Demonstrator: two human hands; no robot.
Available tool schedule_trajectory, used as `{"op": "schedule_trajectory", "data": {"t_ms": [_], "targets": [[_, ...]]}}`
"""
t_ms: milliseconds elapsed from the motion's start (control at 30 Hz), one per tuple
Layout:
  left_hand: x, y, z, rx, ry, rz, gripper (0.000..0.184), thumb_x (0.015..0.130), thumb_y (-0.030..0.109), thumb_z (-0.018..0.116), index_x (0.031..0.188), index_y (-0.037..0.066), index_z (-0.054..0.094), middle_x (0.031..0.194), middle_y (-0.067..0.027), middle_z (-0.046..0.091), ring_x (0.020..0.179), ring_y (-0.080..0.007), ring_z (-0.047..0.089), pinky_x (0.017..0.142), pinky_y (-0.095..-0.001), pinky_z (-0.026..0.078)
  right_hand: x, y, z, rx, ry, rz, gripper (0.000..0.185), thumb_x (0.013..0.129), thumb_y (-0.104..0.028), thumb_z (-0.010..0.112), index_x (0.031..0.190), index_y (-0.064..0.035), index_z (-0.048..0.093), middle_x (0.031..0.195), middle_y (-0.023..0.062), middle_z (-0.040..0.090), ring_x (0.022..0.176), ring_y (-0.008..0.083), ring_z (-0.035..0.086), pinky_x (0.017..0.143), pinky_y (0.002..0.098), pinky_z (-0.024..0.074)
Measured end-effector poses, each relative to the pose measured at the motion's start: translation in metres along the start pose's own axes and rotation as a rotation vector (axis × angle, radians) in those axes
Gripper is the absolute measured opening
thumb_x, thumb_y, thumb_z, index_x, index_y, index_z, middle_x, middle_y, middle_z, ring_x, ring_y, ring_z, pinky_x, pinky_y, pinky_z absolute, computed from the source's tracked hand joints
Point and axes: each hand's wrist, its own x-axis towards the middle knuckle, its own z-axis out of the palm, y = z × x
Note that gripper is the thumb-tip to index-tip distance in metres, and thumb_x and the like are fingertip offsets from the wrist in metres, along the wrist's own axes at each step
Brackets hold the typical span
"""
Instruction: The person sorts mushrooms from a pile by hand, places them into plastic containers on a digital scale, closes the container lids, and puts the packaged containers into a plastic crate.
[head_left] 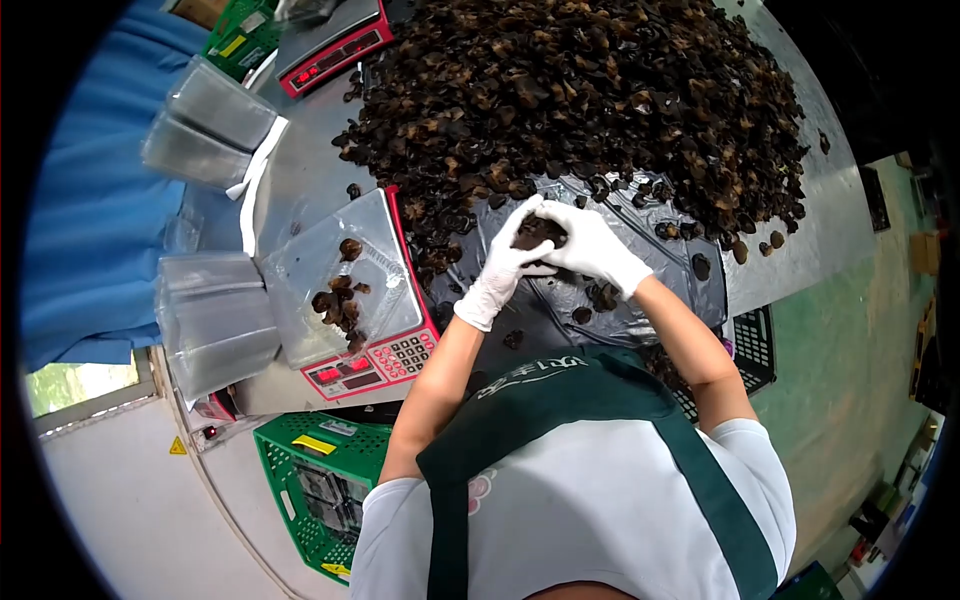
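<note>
Both my hands wear white gloves and are cupped together above the grey plastic sheet [640, 315]. My left hand [502, 265] and my right hand [592, 243] close around a clump of dark brown dried wood ear mushrooms [540, 233], partly hidden by the fingers. Just beyond my hands rises a large heap of the same mushrooms [590, 100]. To the left stands a red digital scale [375, 368] with lit digits. On its pan is a clear plastic tray [395, 290], with several mushroom pieces [342, 305] on it.
Stacks of clear plastic trays [215, 320] line the left table edge. A second red scale [335, 55] sits at the back left. Below the table is a green crate [310, 490] holding packs; a black crate [752, 345] stands at right. Loose pieces [740, 252] lie beside the heap.
</note>
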Motion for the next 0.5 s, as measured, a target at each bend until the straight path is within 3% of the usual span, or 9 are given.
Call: {"op": "schedule_trajectory", "data": {"t_ms": [33,67,167,200,267,333,367,400,500], "targets": [[0.006,0.0,-0.007,0.007,-0.033,0.117,0.069,0.083,0.004,0.067,0.144,0.016,0.038,0.13,-0.005,0.051,0.113,-0.0201,0.056,0.077,-0.0364,0.059,0.008,-0.003,0.008,-0.069,-0.002,-0.023,0.056,0.069,-0.012,0.074,0.121,-0.0015,0.057,0.116,0.0183,0.063,0.104,0.0309,0.064,0.091,0.036,0.0511],[0.002,-0.002,-0.014,-0.141,0.017,0.038,0.062,0.086,0.006,0.061,0.142,0.016,0.04,0.126,-0.0048,0.054,0.113,-0.0195,0.056,0.081,-0.0387,0.057,0.015,-0.007,0.014,-0.138,-0.003,-0.046,0.059,0.069,-0.011,0.073,0.124,-0.0021,0.055,0.115,0.0189,0.063,0.104,0.0329,0.063,0.09,0.0372,0.0513],[0.008,-0.014,-0.041,-0.396,-0.007,0.072,0.048,0.089,0.01,0.054,0.137,0.014,0.045,0.124,-0.0051,0.055,0.113,-0.0204,0.056,0.084,-0.0393,0.055,0.027,-0.018,0.025,-0.19,-0.043,-0.146,0.073,0.07,-0.013,0.074,0.136,-0.0049,0.043,0.123,0.0193,0.058,0.109,0.0357,0.059,0.091,0.0391,0.0504],[0.005,-0.015,-0.042,-0.447,0.037,0.084,0.045,0.09,0.012,0.053,0.135,0.01,0.046,0.128,-0.0077,0.055,0.115,-0.0233,0.056,0.093,-0.0381,0.05,0.029,-0.026,0.027,-0.223,-0.04,-0.169,0.075,0.071,-0.014,0.074,0.138,-0.0052,0.042,0.126,0.0189,0.057,0.111,0.0358,0.058,0.091,0.0393,0.0501],[0.008,-0.025,-0.055,-0.638,0.07,0.026,0.044,0.089,0.014,0.055,0.132,0.008,0.048,0.127,-0.0082,0.057,0.114,-0.0232,0.057,0.094,-0.0402,0.05,0.03,-0.038,0.018,-0.191,-0.129,-0.088,0.077,0.074,-0.017,0.075,0.141,-0.0096,0.039,0.133,0.0176,0.053,0.114,0.0361,0.057,0.094,0.04,0.0486],[0.001,-0.019,-0.044,-0.704,0.056,0.102,0.041,0.088,0.017,0.055,0.128,0.006,0.053,0.124,-0.0097,0.06,0.111,-0.0237,0.06,0.09,-0.0385,0.053,0.025,-0.045,0.009,-0.208,0.098,-0.273,0.073,0.076,-0.018,0.074,0.141,-0.0133,0.041,0.139,0.0165,0.048,0.109,0.032,0.061,0.09,0.0386,0.0516],[-0.003,-0.015,-0.04,-0.731,0.037,0.099,0.037,0.088,0.02,0.054,0.123,0.005,0.057,0.118,-0.0119,0.064,0.107,-0.0251,0.062,0.084,-0.0393,0.057,0.02,-0.051,-0.003,-0.043,0.071,-0.189,0.068,0.078,-0.019,0.073,0.139,-0.0156,0.045,0.141,0.0143,0.048,0.103,0.0252,0.065,0.083,0.035,0.0552],[-0.002,-0.021,-0.053,-0.735,-0.01,0.073,0.037,0.089,0.023,0.054,0.12,0.004,0.059,0.113,-0.0133,0.066,0.105,-0.0256,0.063,0.079,-0.0404,0.059,0.015,-0.055,-0.016,0.018,0.091,-0.174,0.064,0.078,-0.025,0.071,0.136,-0.0115,0.047,0.138,0.0149,0.05,0.103,0.0316,0.064,0.086,0.0359,0.0531],[-0.019,-0.001,-0.053,-0.817,-0.052,0.038,0.039,0.089,0.025,0.055,0.119,0.001,0.059,0.11,-0.0175,0.065,0.101,-0.0282,0.065,0.074,-0.0405,0.061,-0.005,-0.036,-0.041,-0.024,0.161,-0.005,0.066,0.078,-0.029,0.073,0.137,-0.0133,0.047,0.139,0.0116,0.05,0.095,0.0243,0.066,0.082,0.0331,0.0539]]}}
